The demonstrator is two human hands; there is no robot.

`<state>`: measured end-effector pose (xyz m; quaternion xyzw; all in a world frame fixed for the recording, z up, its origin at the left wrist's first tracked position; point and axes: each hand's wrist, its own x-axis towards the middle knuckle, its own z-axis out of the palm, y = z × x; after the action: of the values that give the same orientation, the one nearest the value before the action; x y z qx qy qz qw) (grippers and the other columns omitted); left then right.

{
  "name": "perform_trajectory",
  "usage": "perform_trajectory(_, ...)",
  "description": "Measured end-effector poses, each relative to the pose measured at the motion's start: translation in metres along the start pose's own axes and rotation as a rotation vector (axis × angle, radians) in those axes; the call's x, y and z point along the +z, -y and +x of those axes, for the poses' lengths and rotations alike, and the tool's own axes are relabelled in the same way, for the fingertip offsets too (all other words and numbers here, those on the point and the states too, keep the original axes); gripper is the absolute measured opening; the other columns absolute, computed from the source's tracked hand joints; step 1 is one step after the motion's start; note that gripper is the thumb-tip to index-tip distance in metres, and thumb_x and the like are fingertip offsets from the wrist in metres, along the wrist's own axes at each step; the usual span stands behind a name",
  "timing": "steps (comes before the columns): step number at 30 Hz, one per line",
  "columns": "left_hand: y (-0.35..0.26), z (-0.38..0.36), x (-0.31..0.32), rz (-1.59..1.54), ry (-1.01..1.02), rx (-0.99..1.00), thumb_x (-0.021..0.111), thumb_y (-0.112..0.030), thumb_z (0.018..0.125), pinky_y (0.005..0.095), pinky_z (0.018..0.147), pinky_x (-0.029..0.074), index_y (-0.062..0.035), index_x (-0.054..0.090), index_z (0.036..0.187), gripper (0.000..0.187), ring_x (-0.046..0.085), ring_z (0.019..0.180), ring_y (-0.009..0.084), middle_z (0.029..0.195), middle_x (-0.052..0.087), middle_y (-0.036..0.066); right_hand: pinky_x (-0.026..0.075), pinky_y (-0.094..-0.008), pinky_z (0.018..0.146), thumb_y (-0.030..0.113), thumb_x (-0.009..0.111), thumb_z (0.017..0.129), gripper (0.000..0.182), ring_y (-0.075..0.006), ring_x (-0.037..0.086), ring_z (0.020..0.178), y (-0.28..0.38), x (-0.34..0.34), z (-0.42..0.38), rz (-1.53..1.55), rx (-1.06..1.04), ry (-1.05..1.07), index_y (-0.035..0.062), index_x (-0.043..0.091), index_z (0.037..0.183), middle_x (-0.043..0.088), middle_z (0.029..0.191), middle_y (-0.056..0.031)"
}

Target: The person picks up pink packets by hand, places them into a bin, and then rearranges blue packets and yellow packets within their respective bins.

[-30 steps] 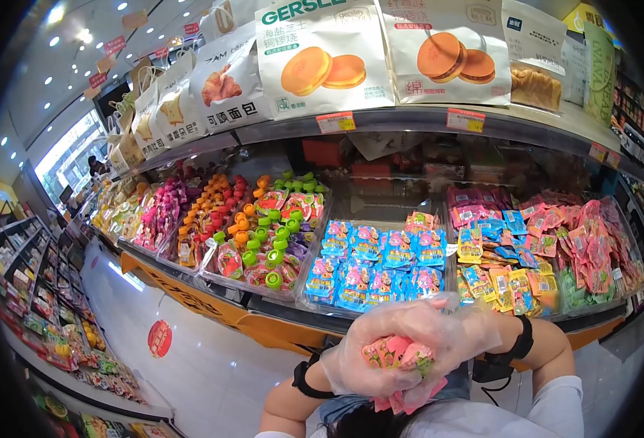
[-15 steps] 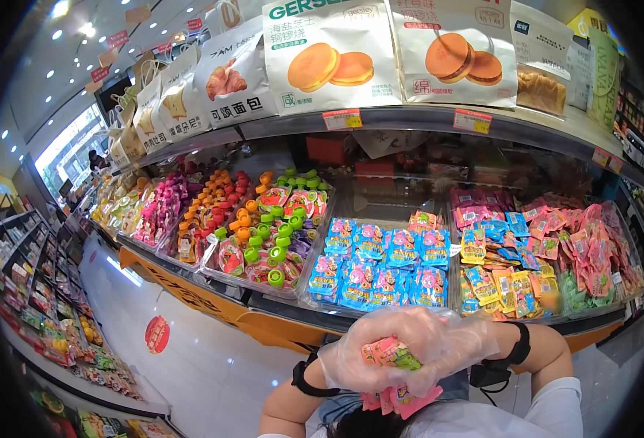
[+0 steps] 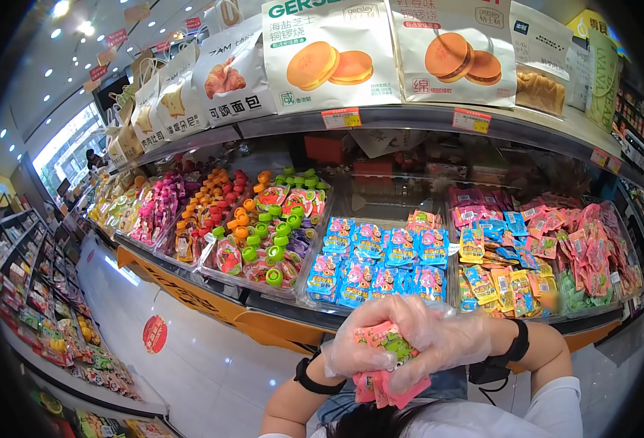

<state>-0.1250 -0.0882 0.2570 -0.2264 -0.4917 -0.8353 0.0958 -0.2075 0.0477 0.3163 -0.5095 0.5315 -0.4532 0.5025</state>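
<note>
In the head view, both hands wear clear plastic gloves and meet low in front of the bins. My left hand [image 3: 356, 352] is closed around a bunch of small pink candy packets [image 3: 370, 388]; the top one has a green print. My right hand [image 3: 449, 342] presses against the same bunch from the other side, its fingers wrapped over it. Several packets stick out below the hands. Just beyond lies a bin of blue candy packets [image 3: 368, 274], stacked in rows, with a few pink packets at its back.
To the right are bins of mixed yellow and blue packets [image 3: 500, 288] and pink packets [image 3: 592, 248]. On the left, candies with green and orange caps [image 3: 252, 244] fill more trays. Bread bags [image 3: 329, 66] stand on the shelf above. Another shelf [image 3: 52, 292] runs along the left aisle.
My hands have turned and shifted slightly, staying together around the packets. More of the pink packets shows between and below the fingers now.
</note>
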Motion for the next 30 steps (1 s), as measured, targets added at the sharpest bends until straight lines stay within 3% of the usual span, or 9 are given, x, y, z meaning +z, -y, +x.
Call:
perform_trajectory(1, 0.0, 0.0, -0.001, 0.004, 0.036, 0.021, 0.065, -0.03, 0.06, 0.0488, 0.095, 0.036, -0.0091, 0.053, 0.075, 0.028, 0.053, 0.075, 0.024, 0.072, 0.054, 0.008, 0.044, -0.0265, 0.081, 0.039, 0.073, 0.074, 0.055, -0.0132, 0.053, 0.095, -0.003, 0.0, 0.001, 0.017, 0.169, 0.041, -0.0003, 0.053, 0.108, 0.056, 0.1, -0.0049)
perform_trajectory(5, 0.0, -0.001, -0.003, 0.047, 0.07, 0.008, 0.063, -0.028, 0.061, 0.0484, 0.095, 0.036, -0.0091, 0.053, 0.075, 0.026, 0.053, 0.075, 0.0242, 0.072, 0.054, 0.008, 0.044, -0.0268, 0.082, 0.036, 0.072, 0.075, 0.053, -0.013, 0.053, 0.097, -0.017, -0.002, 0.003, 0.153, 0.216, 0.111, 0.001, 0.053, 0.109, 0.056, 0.103, -0.0054)
perform_trajectory(8, -0.001, 0.001, -0.004, 0.001, 0.056, -0.015, 0.061, -0.028, 0.062, 0.0476, 0.094, 0.037, -0.0086, 0.054, 0.075, 0.025, 0.054, 0.075, 0.0243, 0.072, 0.054, 0.008, 0.044, -0.0269, 0.082, 0.036, 0.073, 0.075, 0.054, -0.0122, 0.053, 0.098, -0.024, -0.002, 0.008, -0.086, 0.107, 0.084, 0.0008, 0.052, 0.11, 0.056, 0.104, -0.0061)
perform_trajectory(13, -0.006, 0.004, -0.018, 0.002, 0.072, -0.083, 0.061, -0.027, 0.073, 0.0367, 0.087, 0.039, -0.0035, 0.054, 0.084, 0.027, 0.052, 0.088, 0.0216, 0.086, 0.055, 0.009, 0.043, -0.0281, 0.086, 0.029, 0.07, 0.078, 0.055, -0.0137, 0.052, 0.101, -0.02, 0.002, 0.013, 0.223, -0.136, -0.06, 0.0024, 0.044, 0.119, 0.055, 0.106, -0.006)
perform_trajectory(18, -0.02, 0.026, -0.027, 0.087, 0.06, -0.11, 0.056, -0.024, 0.076, 0.0361, 0.087, 0.04, -0.0009, 0.054, 0.087, 0.026, 0.052, 0.091, 0.0219, 0.091, 0.055, 0.011, 0.045, -0.0299, 0.083, 0.024, 0.069, 0.078, 0.047, -0.0153, 0.054, 0.096, -0.014, -0.008, 0.021, 0.42, -0.178, -0.087, 0.005, 0.045, 0.114, 0.054, 0.102, -0.0079)
perform_trajectory(21, -0.029, 0.054, -0.04, 0.064, 0.003, -0.105, 0.05, -0.029, 0.082, 0.0373, 0.091, 0.04, 0.0011, 0.053, 0.092, 0.032, 0.054, 0.095, 0.0237, 0.095, 0.056, 0.013, 0.05, -0.0277, 0.066, 0.028, 0.059, 0.087, 0.035, -0.0167, 0.061, 0.071, -0.014, -0.026, 0.038, 0.476, -0.126, -0.125, 0.001, 0.049, 0.106, 0.061, 0.084, -0.0088)
perform_trajectory(24, -0.051, 0.096, -0.058, 0.237, 0.029, -0.111, 0.047, -0.033, 0.084, 0.0392, 0.093, 0.042, 0.0036, 0.054, 0.104, 0.042, 0.055, 0.102, 0.0253, 0.105, 0.057, 0.018, 0.05, -0.0291, 0.074, 0.039, 0.056, 0.086, 0.042, -0.0144, 0.059, 0.083, -0.004, -0.062, 0.06, 0.45, -0.167, -0.048, 0.0029, 0.051, 0.106, 0.06, 0.096, -0.0086)
perform_trajectory(27, -0.067, 0.131, -0.081, 0.03, -0.07, -0.353, 0.046, -0.037, 0.088, 0.0334, 0.081, 0.052, 0.0021, 0.053, 0.11, 0.045, 0.061, 0.092, 0.0226, 0.102, 0.06, 0.015, 0.05, -0.0279, 0.07, 0.039, 0.055, 0.087, 0.038, -0.0124, 0.059, 0.081, 0.008, -0.098, 0.086, 0.45, -0.214, -0.14, 0.0053, 0.052, 0.105, 0.061, 0.094, -0.0062)
perform_trajectory(30, -0.065, 0.154, -0.112, 0.154, -0.285, -0.241, 0.04, -0.043, 0.091, 0.0387, 0.08, 0.053, 0.0052, 0.047, 0.117, 0.055, 0.061, 0.092, 0.0262, 0.107, 0.058, 0.02, 0.049, -0.0294, 0.072, 0.038, 0.058, 0.087, 0.037, -0.0116, 0.058, 0.083, 0.015, -0.124, 0.099, 0.403, -0.162, -0.233, 0.0073, 0.052, 0.107, 0.06, 0.095, -0.0044)
